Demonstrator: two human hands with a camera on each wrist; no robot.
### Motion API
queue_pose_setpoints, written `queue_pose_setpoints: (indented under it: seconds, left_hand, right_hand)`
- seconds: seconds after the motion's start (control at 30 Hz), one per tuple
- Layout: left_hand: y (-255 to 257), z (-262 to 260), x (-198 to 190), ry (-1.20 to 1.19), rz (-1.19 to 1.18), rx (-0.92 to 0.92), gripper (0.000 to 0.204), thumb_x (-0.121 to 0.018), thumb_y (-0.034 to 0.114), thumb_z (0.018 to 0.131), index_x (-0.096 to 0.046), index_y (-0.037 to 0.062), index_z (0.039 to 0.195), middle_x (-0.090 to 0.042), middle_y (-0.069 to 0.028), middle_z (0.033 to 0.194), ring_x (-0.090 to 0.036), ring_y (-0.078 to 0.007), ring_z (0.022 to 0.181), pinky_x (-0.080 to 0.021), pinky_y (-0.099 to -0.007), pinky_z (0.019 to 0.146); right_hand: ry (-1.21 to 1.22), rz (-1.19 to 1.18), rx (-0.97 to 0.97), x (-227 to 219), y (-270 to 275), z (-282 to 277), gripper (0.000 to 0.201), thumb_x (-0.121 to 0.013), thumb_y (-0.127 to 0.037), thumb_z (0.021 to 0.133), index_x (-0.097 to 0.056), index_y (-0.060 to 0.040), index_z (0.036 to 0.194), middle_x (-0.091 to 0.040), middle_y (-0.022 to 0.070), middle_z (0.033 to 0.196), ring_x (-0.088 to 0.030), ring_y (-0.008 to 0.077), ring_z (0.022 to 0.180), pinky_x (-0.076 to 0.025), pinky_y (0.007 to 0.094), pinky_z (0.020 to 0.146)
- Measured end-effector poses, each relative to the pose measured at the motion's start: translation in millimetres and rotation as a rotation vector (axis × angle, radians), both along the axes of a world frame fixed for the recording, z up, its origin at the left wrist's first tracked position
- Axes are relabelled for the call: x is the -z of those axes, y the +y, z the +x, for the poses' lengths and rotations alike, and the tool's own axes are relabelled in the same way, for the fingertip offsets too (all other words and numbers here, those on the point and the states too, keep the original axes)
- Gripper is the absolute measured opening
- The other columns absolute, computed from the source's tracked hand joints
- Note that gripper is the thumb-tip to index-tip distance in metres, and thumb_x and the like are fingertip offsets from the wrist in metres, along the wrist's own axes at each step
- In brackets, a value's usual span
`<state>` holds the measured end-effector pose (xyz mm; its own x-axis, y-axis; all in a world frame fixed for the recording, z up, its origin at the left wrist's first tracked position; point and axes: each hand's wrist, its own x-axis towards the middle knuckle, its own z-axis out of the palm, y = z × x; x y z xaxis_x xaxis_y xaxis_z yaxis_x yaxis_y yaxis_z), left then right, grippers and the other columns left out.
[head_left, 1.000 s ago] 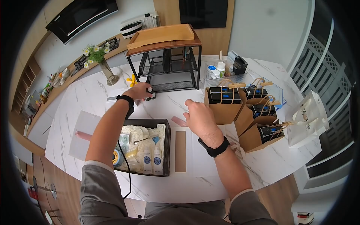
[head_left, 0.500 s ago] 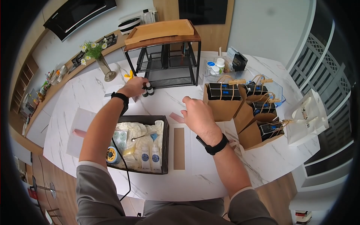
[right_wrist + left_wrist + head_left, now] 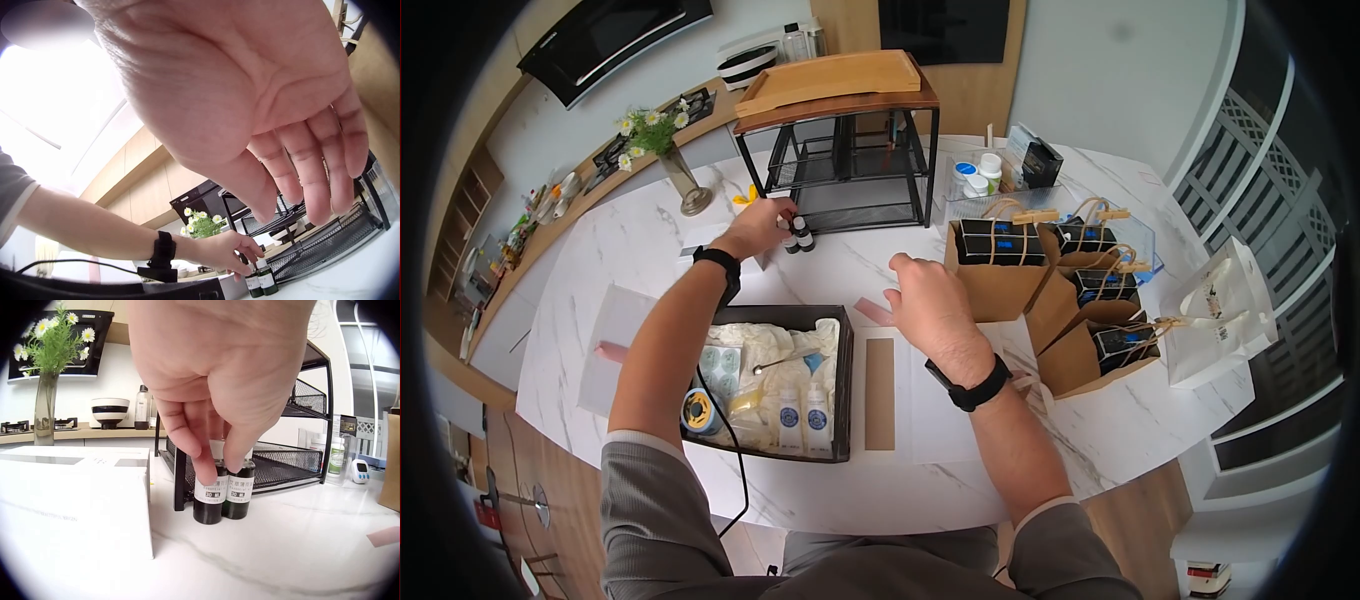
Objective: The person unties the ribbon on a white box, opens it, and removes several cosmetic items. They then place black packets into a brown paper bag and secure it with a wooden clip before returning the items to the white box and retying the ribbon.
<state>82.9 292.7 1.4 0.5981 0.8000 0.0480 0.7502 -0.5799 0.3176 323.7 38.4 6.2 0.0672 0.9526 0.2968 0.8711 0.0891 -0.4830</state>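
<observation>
Two small dark bottles with white labels, the near one (image 3: pixel 210 499) and its neighbour (image 3: pixel 239 497), stand side by side on the table by the black mesh rack (image 3: pixel 850 210). My left hand (image 3: pixel 755 230) reaches over them from the left. In the left wrist view its thumb and a finger pinch around the top of the near bottle, partly hiding both caps. My right hand (image 3: pixel 930 300) hovers over the table with relaxed fingers, holding nothing, left of the brown paper bags (image 3: pixel 1000 290). The right wrist view shows its palm (image 3: pixel 250 94) and loosely bent fingers.
A black box (image 3: pixel 846 390) with white tubes and pale filling lies in front of me. A white box (image 3: pixel 69 506) is beside the left hand. Farther out are a flower vase (image 3: pixel 685 185), a clear organizer (image 3: pixel 960 208) and a white bag (image 3: pixel 1220 320).
The head view has shifted slightly. Over the last half second, the left fingers have shifted a little at the bottle tops. The right hand keeps nearly the same pose.
</observation>
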Motion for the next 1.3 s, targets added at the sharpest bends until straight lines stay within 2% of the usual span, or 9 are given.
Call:
queue_pose_setpoints:
  seconds: [0.1, 0.27, 0.37, 0.53, 0.73, 0.83, 1.0, 1.1, 1.3]
  left_hand:
    - [-3, -5, -2, -0.022, 0.078, 0.027, 0.043, -0.076, 0.005, 0.084, -0.070, 0.0026, 0.127, -0.077, -0.0167, 0.117, -0.073, -0.0347, 0.108, -0.056, -0.0398, 0.098]
    - [-18, -24, -19, 0.029, 0.213, 0.080, 0.038, -0.072, 0.007, 0.088, -0.070, 0.0024, 0.126, -0.077, -0.0175, 0.116, -0.073, -0.0352, 0.106, -0.057, -0.0405, 0.094]
    - [-46, -45, -38, -0.048, 0.266, 0.098, 0.028, -0.070, 0.009, 0.092, -0.072, 0.0026, 0.119, -0.077, -0.0146, 0.103, -0.074, -0.0270, 0.080, -0.059, -0.0404, 0.076]
    - [-109, -95, -62, 0.160, 0.148, 0.059, 0.020, -0.074, 0.013, 0.090, -0.073, 0.0029, 0.107, -0.075, -0.0122, 0.086, -0.073, -0.0292, 0.079, -0.058, -0.0402, 0.074]
    - [-204, -145, -42, 0.655, -0.188, 0.099, 0.063, -0.080, 0.054, 0.085, -0.070, 0.0045, 0.124, -0.073, -0.0191, 0.120, -0.069, -0.0373, 0.114, -0.057, -0.0485, 0.093]
    - [-233, -153, -22, 0.726, -0.183, 0.080, 0.066, -0.086, 0.052, 0.080, -0.067, 0.0037, 0.121, -0.073, -0.0204, 0.112, -0.072, -0.0381, 0.104, -0.058, -0.0479, 0.087]
    - [-238, -159, -21, 0.687, -0.105, 0.051, 0.067, -0.091, 0.042, 0.075, -0.064, 0.0035, 0.123, -0.074, -0.0176, 0.103, -0.074, -0.0384, 0.096, -0.059, -0.0453, 0.082]
    - [-224, -145, -72, 0.507, -0.288, -0.073, 0.065, -0.089, 0.031, 0.074, -0.060, 0.0026, 0.124, -0.077, -0.0153, 0.096, -0.075, -0.0335, 0.094, -0.059, -0.0396, 0.081]
    - [-108, -142, -102, 0.131, 0.013, -0.218, 0.059, -0.085, 0.025, 0.077, -0.063, 0.0006, 0.126, -0.075, -0.0181, 0.106, -0.074, -0.0308, 0.096, -0.060, -0.0402, 0.085]
  right_hand:
    - [-0.028, -0.045, -0.005, -3, -1, -4, 0.032, -0.079, -0.011, 0.086, -0.067, 0.0008, 0.114, -0.074, 0.0210, 0.103, -0.072, 0.0397, 0.102, -0.057, 0.0482, 0.087]
    - [0.013, 0.643, -0.016, -10, -5, -19, 0.057, -0.082, -0.013, 0.083, -0.061, 0.0008, 0.134, -0.055, 0.0250, 0.143, -0.051, 0.0429, 0.137, -0.044, 0.0508, 0.111]
    - [0.006, 0.777, -0.051, -19, -12, -25, 0.070, -0.083, -0.013, 0.083, -0.055, -0.0013, 0.146, -0.048, 0.0254, 0.151, -0.046, 0.0448, 0.141, -0.040, 0.0513, 0.114]
    - [0.063, 0.698, -0.036, -12, -12, -36, 0.068, -0.082, -0.010, 0.083, -0.055, -0.0014, 0.145, -0.050, 0.0241, 0.150, -0.048, 0.0435, 0.141, -0.040, 0.0510, 0.114]
    - [0.040, 0.695, -0.204, -7, -15, -46, 0.041, -0.078, -0.005, 0.083, -0.067, -0.0003, 0.122, -0.061, 0.0184, 0.134, -0.057, 0.0381, 0.128, -0.045, 0.0472, 0.106]
    - [0.044, 0.658, -0.205, -2, -14, -50, 0.032, -0.078, -0.006, 0.084, -0.069, -0.0001, 0.114, -0.063, 0.0170, 0.127, -0.058, 0.0362, 0.123, -0.047, 0.0460, 0.102]
    - [0.021, 0.575, -0.247, 3, -14, -50, 0.029, -0.078, -0.007, 0.084, -0.071, -0.0004, 0.112, -0.064, 0.0154, 0.124, -0.059, 0.0343, 0.122, -0.047, 0.0454, 0.100]
    - [0.014, 0.563, -0.244, 4, -15, -49, 0.027, -0.077, -0.007, 0.085, -0.071, -0.0006, 0.110, -0.064, 0.0149, 0.125, -0.059, 0.0336, 0.123, -0.046, 0.0452, 0.102]
    - [-0.057, 0.469, -0.305, 5, -19, -53, 0.018, -0.072, -0.012, 0.089, -0.070, -0.0015, 0.103, -0.064, 0.0139, 0.115, -0.059, 0.0329, 0.112, -0.046, 0.0461, 0.098]
